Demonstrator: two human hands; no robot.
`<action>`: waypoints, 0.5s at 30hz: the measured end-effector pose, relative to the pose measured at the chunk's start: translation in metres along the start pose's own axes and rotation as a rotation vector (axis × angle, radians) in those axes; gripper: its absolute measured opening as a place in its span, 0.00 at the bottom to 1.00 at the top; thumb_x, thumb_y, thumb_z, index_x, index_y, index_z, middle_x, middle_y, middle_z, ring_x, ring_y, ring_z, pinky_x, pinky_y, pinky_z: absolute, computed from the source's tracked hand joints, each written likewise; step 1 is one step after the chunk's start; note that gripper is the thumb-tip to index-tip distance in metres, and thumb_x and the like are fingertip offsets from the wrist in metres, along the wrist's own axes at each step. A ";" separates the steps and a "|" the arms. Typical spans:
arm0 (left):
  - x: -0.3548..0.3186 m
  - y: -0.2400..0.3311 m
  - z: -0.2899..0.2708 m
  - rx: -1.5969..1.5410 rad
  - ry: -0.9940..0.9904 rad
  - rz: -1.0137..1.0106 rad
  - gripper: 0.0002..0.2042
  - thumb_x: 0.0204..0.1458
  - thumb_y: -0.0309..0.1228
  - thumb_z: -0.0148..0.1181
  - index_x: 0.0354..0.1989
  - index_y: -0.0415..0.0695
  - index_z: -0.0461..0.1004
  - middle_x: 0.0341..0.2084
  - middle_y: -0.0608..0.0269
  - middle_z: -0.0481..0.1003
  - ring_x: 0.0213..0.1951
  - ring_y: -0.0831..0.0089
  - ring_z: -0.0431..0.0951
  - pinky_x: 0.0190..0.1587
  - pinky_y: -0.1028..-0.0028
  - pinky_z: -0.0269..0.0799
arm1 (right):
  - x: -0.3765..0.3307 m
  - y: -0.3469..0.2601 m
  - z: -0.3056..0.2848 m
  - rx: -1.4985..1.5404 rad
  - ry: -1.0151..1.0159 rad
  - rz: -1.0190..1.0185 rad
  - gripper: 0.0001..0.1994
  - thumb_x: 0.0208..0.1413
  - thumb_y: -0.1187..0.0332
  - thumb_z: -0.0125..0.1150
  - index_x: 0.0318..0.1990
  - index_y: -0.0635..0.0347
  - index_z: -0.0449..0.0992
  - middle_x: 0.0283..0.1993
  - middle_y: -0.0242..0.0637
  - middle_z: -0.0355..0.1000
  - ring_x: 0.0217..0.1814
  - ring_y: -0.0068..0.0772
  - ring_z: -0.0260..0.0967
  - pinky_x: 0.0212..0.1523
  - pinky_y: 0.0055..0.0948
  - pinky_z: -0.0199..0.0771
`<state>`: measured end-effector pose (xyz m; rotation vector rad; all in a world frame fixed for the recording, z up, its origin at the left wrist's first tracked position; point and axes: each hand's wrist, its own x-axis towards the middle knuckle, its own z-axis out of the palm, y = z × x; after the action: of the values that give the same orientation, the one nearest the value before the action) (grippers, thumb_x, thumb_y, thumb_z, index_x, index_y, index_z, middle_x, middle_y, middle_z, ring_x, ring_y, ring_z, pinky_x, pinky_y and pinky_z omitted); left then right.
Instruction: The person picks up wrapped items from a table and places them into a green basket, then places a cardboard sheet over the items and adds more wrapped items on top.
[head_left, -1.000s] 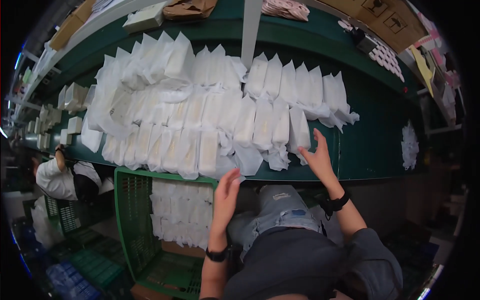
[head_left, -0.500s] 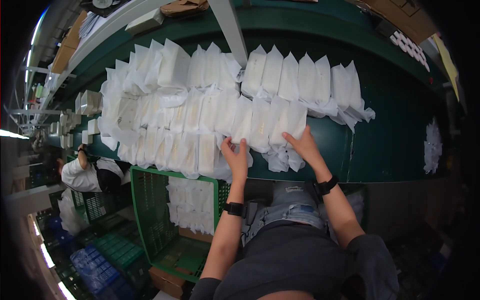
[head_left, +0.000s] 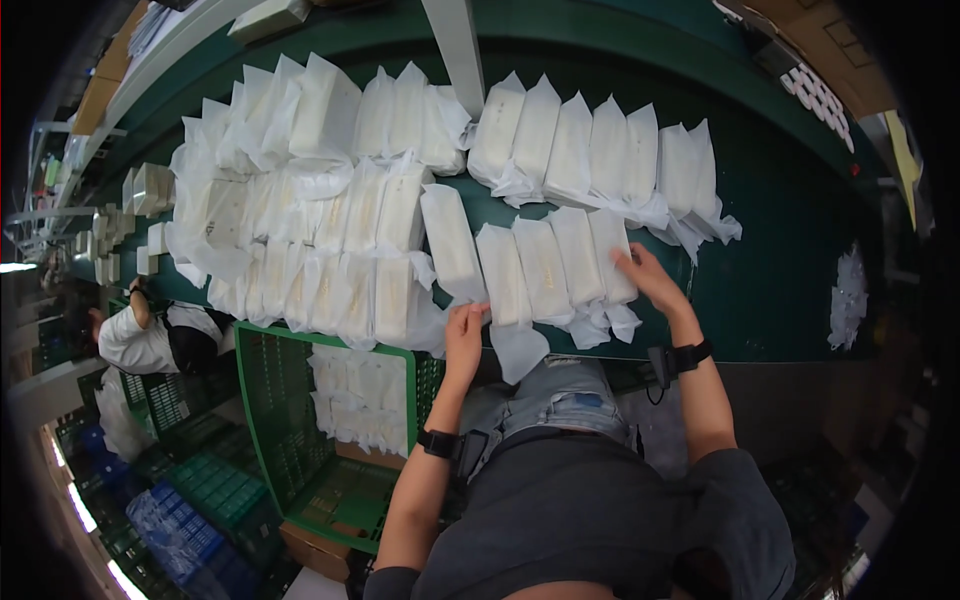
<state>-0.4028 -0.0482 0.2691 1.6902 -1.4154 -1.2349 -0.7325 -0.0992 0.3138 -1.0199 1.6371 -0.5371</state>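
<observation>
Both hands lie flat and open; left hand [head_left: 464, 335] and right hand [head_left: 646, 277] touch white wrapped packs [head_left: 545, 268] near the green table [head_left: 790, 270] edge; best push them gently, keeping the row neat.

Operator wears a dark grey short-sleeved top and light blue denim trousers. Both forearms are bare. The left hand [head_left: 464, 338] and right hand [head_left: 650, 280] are ungloved. Each wrist carries a black band [head_left: 438, 443]; the right-wrist band [head_left: 690, 356] has a small dark module attached on its side.
</observation>
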 end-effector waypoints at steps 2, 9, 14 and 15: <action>0.011 -0.019 0.008 0.025 -0.039 0.000 0.11 0.58 0.31 0.48 0.43 0.36 0.70 0.45 0.53 0.62 0.44 0.65 0.66 0.48 0.72 0.64 | 0.017 0.008 -0.011 0.125 -0.004 0.094 0.34 0.52 0.47 0.57 0.53 0.72 0.63 0.51 0.45 0.68 0.52 0.32 0.66 0.52 0.27 0.66; 0.030 -0.009 0.056 -0.209 0.275 -0.142 0.18 0.62 0.40 0.40 0.48 0.36 0.65 0.48 0.45 0.61 0.47 0.53 0.63 0.55 0.65 0.55 | 0.024 0.033 0.022 0.734 0.072 0.150 0.35 0.57 0.41 0.45 0.56 0.69 0.64 0.55 0.41 0.66 0.55 0.29 0.65 0.53 0.25 0.65; 0.011 -0.002 0.086 -0.291 0.430 -0.188 0.24 0.62 0.47 0.36 0.53 0.35 0.56 0.50 0.50 0.60 0.52 0.63 0.62 0.57 0.67 0.54 | 0.013 0.016 0.008 0.774 -0.054 0.202 0.33 0.60 0.44 0.43 0.59 0.67 0.60 0.57 0.41 0.64 0.56 0.30 0.64 0.55 0.26 0.65; 0.004 0.006 0.086 -0.431 0.363 -0.286 0.24 0.62 0.47 0.36 0.54 0.35 0.55 0.51 0.49 0.59 0.52 0.63 0.61 0.58 0.68 0.53 | 0.011 0.017 0.002 0.778 -0.077 0.227 0.32 0.61 0.46 0.42 0.60 0.67 0.59 0.58 0.41 0.64 0.57 0.30 0.64 0.55 0.26 0.65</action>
<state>-0.4839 -0.0435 0.2403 1.7295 -0.6548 -1.1964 -0.7371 -0.0997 0.2942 -0.2714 1.2740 -0.8714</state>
